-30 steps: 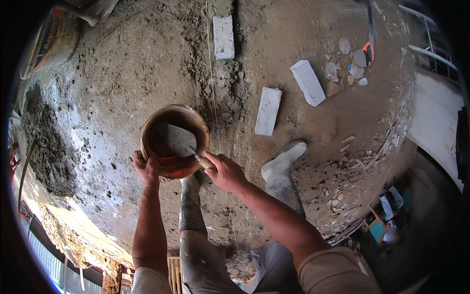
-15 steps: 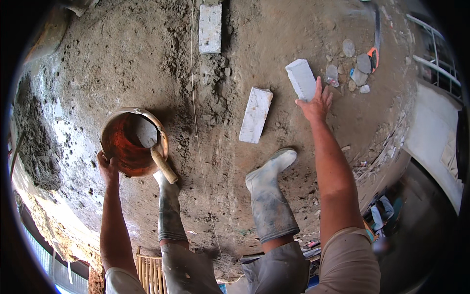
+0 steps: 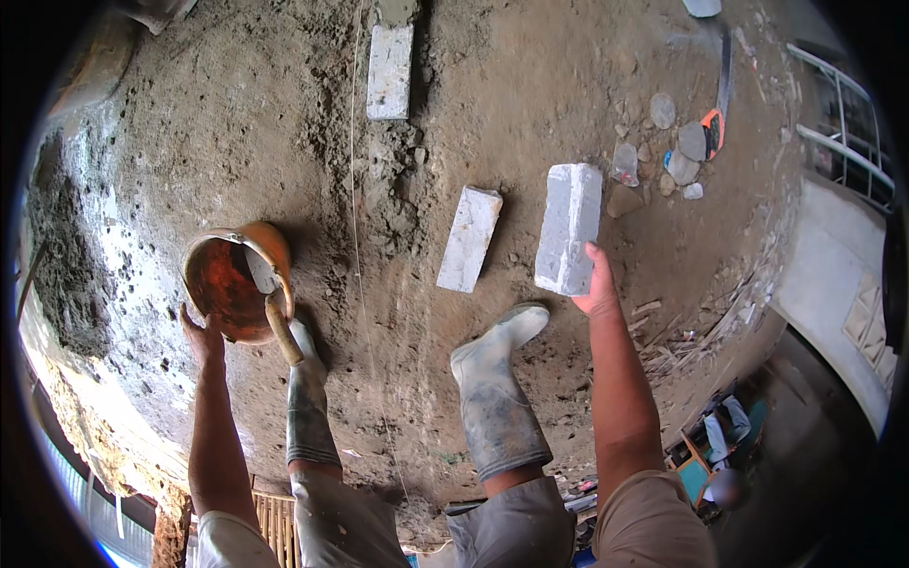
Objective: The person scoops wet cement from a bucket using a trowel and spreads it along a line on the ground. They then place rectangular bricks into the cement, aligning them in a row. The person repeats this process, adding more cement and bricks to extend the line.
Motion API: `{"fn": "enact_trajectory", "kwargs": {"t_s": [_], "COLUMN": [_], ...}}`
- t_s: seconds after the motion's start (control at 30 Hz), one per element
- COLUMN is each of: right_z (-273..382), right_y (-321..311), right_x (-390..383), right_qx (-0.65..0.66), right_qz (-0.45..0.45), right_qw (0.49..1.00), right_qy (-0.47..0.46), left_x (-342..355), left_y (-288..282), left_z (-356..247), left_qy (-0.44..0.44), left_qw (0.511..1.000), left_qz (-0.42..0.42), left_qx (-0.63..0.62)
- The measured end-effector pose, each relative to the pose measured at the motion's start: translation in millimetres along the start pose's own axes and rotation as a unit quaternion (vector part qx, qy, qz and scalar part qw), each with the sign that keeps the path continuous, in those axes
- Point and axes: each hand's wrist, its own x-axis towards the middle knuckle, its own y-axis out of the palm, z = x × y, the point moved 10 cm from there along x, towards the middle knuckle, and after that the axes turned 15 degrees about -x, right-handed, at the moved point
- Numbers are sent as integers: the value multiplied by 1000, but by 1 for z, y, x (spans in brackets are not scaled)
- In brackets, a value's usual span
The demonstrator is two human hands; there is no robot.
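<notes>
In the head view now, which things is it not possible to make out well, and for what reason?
All in the head view:
Most fingers of the right hand: hidden by the white block it holds.
Blade of the trowel: partly hidden by the rim of the bucket.
Large container at upper left: cut off by the dark picture edge.
Round patch at lower right: too blurred to identify.

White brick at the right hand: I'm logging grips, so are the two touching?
Touching. The head view shows the right hand with its thumb against the lower right side of the white brick; the other fingers are hidden.
</notes>
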Motion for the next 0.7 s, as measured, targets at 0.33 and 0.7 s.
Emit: {"fn": "enact_trajectory", "kwargs": {"t_s": [0.33, 0.7], "right_z": [-52, -92], "right_y": [118, 219], "right_x": [-57, -25], "right_qx": [-35, -172], "right_qz": [28, -52], "right_qw": [997, 982], "right_qy": [-69, -58], "left_x": [-217, -254], "left_y": [132, 239], "left_z": [-229, -225], "left_qy": [-29, -11], "left_qw": [852, 778], "left_qz": [434, 498], "left_qx": [-291, -383]}}
